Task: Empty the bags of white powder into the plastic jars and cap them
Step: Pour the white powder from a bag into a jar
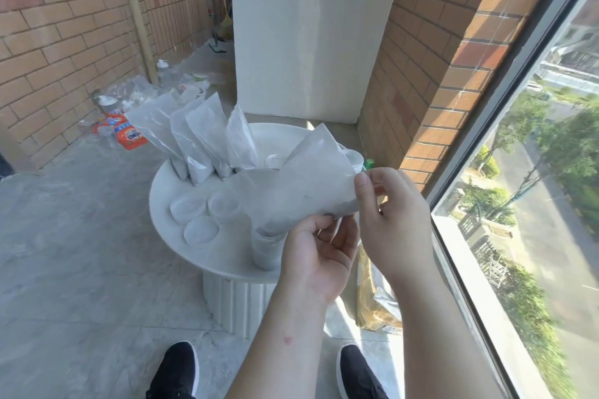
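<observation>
Pouring step. The bag (301,185) is tilted mouth-down into the jar (265,248), which stands at the desk's (233,256) 6 o'clock edge and shows grey-white powder inside. My left hand (319,253) pinches the bag's lower edge just above the jar, fingers curled, palm half open. My right hand (389,210) pinches the raised corner at the bag's 3 o'clock, thumb and forefinger closed on the film. Three lids (202,214) lie at 9 o'clock of the jar; four full bags (194,139) lean at the desk's 11 o'clock. Judged: the bag looks nearly empty. Next I should lift the corner higher, shake out the rest, then cap the jar.
</observation>
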`<action>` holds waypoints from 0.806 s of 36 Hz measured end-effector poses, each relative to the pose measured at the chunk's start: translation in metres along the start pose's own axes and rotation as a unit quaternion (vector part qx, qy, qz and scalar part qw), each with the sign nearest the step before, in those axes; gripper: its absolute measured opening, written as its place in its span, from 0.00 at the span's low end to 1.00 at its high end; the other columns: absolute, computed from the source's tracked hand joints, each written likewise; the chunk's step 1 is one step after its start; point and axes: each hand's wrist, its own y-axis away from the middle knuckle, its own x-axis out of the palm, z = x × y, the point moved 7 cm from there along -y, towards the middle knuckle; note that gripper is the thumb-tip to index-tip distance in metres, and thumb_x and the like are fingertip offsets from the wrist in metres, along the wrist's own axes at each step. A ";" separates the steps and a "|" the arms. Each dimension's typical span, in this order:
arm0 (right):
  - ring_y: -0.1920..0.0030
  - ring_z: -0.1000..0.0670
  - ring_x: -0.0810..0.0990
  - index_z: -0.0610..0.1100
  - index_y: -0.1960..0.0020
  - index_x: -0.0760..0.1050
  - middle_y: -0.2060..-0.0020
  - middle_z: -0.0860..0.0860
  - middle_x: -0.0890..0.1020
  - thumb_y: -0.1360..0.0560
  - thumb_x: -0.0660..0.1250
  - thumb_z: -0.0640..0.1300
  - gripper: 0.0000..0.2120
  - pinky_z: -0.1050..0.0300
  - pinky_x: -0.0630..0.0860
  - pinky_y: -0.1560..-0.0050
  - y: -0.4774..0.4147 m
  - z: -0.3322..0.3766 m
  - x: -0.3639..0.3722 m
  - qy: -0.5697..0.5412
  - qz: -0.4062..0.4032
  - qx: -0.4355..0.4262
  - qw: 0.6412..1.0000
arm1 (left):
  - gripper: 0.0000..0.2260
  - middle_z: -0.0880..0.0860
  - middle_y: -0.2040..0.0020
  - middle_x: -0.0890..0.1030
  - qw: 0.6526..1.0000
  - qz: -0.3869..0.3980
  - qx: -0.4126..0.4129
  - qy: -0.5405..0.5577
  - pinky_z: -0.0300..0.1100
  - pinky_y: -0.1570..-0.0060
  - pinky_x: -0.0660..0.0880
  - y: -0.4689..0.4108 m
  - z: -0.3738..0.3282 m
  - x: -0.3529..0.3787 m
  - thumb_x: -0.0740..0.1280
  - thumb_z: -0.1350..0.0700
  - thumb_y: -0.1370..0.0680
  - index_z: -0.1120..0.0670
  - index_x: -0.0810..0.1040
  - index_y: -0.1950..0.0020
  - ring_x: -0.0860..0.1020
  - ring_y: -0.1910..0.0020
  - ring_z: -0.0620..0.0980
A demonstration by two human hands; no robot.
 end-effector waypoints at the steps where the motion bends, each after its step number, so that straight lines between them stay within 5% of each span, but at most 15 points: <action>1: 0.53 0.64 0.75 0.52 0.53 0.74 0.58 0.61 0.76 0.18 0.64 0.49 0.05 0.74 0.67 0.56 0.001 0.000 -0.001 0.001 0.000 -0.003 1.000 | 0.08 0.54 0.64 0.80 1.000 0.000 0.001 0.000 0.42 0.62 0.82 0.000 0.000 0.000 0.61 0.69 0.26 0.62 0.80 0.55 0.82 0.67 0.53; 9: 0.54 0.60 0.77 0.50 0.54 0.79 0.57 0.59 0.78 0.20 0.67 0.49 0.06 0.61 0.73 0.54 0.006 -0.005 -0.002 0.001 0.021 -0.009 1.000 | 0.10 0.56 0.62 0.82 0.999 0.022 0.016 0.018 0.41 0.63 0.82 0.001 -0.001 0.004 0.64 0.70 0.31 0.63 0.80 0.52 0.84 0.66 0.52; 20: 0.56 0.61 0.76 0.48 0.55 0.78 0.58 0.57 0.78 0.19 0.67 0.47 0.06 0.68 0.70 0.57 0.005 -0.003 -0.005 0.015 -0.006 -0.030 0.999 | 0.13 0.58 0.55 0.84 0.999 0.043 0.029 0.011 0.42 0.53 0.82 0.002 0.000 0.005 0.66 0.70 0.32 0.63 0.81 0.50 0.84 0.57 0.53; 29: 0.57 0.59 0.75 0.47 0.54 0.78 0.58 0.56 0.78 0.19 0.66 0.47 0.06 0.60 0.73 0.59 0.003 0.000 -0.002 0.020 -0.013 -0.036 0.999 | 0.11 0.57 0.57 0.85 0.999 0.043 0.021 0.004 0.41 0.53 0.82 0.001 0.001 0.007 0.67 0.69 0.33 0.62 0.82 0.54 0.84 0.59 0.52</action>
